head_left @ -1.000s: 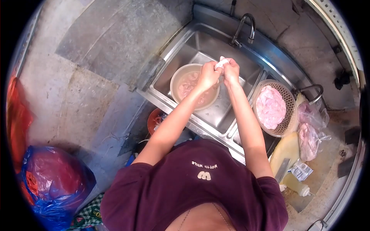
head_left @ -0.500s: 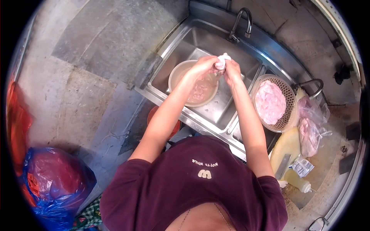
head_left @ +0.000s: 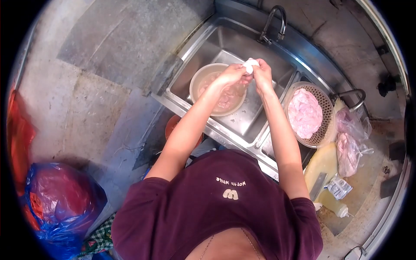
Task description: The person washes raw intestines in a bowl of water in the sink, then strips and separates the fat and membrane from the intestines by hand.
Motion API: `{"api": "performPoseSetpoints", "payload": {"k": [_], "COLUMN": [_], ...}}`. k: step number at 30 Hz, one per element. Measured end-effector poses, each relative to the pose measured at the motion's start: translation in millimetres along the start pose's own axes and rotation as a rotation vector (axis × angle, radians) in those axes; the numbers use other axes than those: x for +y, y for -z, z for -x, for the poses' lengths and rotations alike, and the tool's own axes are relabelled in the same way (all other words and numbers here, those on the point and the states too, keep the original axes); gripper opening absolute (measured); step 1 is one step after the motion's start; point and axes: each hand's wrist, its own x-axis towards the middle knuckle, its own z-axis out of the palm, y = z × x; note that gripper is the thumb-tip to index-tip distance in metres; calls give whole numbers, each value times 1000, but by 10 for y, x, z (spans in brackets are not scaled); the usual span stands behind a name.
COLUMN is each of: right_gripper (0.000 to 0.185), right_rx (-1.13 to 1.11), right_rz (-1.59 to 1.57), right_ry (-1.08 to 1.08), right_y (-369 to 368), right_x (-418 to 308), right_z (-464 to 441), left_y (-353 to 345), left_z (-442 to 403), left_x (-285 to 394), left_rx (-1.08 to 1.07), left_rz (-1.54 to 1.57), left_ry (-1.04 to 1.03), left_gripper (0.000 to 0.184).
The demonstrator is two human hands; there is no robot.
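Note:
A small pale piece of meat (head_left: 250,65) is pinched between my two hands above the sink. My left hand (head_left: 235,74) grips its left side, and my right hand (head_left: 262,74) closes on it from the right. Below and to the left, a round white bowl (head_left: 193,93) stands in the steel sink (head_left: 242,122); it holds cloudy water with several pinkish pieces in it. Right of the sink basin, a perforated basket (head_left: 326,113) holds a heap of pale pink meat (head_left: 304,113).
A curved faucet (head_left: 281,17) rises behind the sink. At the right lie bagged meat (head_left: 348,154), a yellowish board (head_left: 328,158) with a knife (head_left: 319,184), a small packet (head_left: 339,187) and a bottle (head_left: 333,204). A blue bag (head_left: 65,199) stands at lower left.
Both hands have stayed together over the sink, with the fingers shifting around the pale piece and more of it showing above them. The view has tilted slightly.

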Motion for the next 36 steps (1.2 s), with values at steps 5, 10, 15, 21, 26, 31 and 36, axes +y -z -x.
{"api": "performPoseSetpoints", "payload": {"k": [5, 10, 15, 21, 26, 31, 36], "right_gripper": [13, 18, 18, 19, 18, 18, 18], "right_rx": [34, 43, -102, -102, -87, -131, -226], "right_rz": [-19, -38, 179, 141, 200, 286, 316], "right_ry": [-116, -146, -301, -310, -217, -121, -69], "right_y": [78, -37, 81, 83, 80, -36, -42], "right_x": [44, -86, -73, -85, -195, -377, -396], "right_z": [34, 136, 86, 53, 34, 134, 107], "left_y": [-38, -84, -13, 63, 123, 128, 227], "left_z": [30, -2, -36, 58, 85, 26, -230], "left_x": [121, 150, 120, 180, 123, 24, -222], "left_rx": [-147, -193, -222, -29, -1, 176, 348], "left_rz": [193, 232, 267, 242, 120, -259, -513], "left_ry": [-131, -209, -202, -108, -79, -198, -221], "left_gripper": [19, 17, 15, 16, 18, 21, 24]}}
